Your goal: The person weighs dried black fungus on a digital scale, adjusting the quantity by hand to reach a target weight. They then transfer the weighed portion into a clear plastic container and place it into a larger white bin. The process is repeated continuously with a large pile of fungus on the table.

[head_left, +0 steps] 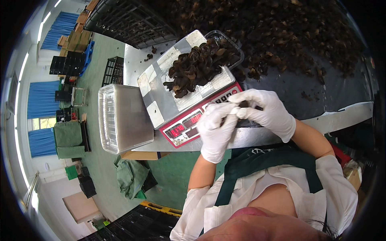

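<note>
Left grip [217, 128] touching right grip [269, 114] | holding: cannot tell | near red scale [191, 121]

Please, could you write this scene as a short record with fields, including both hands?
Hands: left hand and right hand, white-gloved, fingers together; any held item unclear
Nearest thing: scale with red front, display lit
On scale: clear tray with dark frilly pieces
Left of scale: stacked clear containers
Beyond scale: black crate
Farther right: heap of similar pieces
</note>
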`<state>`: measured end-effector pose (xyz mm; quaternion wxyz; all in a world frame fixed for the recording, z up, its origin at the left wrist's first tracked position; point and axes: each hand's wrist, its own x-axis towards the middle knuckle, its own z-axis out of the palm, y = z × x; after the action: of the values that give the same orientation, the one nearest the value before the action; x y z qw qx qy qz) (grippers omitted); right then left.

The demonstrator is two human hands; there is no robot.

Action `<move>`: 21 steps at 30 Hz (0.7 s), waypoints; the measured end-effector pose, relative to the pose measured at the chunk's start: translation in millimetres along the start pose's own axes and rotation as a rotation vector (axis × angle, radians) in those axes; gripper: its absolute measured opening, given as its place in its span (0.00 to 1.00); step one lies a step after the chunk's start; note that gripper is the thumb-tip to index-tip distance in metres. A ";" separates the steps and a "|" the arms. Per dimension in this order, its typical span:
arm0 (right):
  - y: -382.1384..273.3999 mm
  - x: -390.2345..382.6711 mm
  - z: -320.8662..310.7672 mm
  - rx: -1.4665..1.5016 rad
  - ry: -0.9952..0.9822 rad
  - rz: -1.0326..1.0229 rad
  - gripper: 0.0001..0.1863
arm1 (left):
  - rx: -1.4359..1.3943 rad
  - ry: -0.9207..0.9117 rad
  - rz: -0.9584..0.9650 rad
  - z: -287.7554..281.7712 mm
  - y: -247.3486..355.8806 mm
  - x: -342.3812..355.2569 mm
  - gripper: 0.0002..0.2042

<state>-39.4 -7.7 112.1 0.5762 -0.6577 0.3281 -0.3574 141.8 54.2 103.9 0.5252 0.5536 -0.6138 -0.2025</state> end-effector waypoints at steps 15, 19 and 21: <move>14.7 -46.8 -57.7 0.298 -0.050 0.265 0.12 | -0.388 -0.424 -0.222 46.9 -1.6 -1.2 0.08; 9.4 -13.5 -65.8 0.272 -0.014 0.116 0.11 | -0.313 -0.231 -0.071 15.4 16.9 15.3 0.07; 0.4 13.5 -65.0 0.242 0.027 -0.033 0.12 | -0.241 -0.039 -0.083 -8.1 16.7 20.6 0.07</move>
<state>-87.4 -53.1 118.2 0.6409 -0.5838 0.2795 -0.4128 144.4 43.6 129.4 0.5670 0.5076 -0.5715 -0.3069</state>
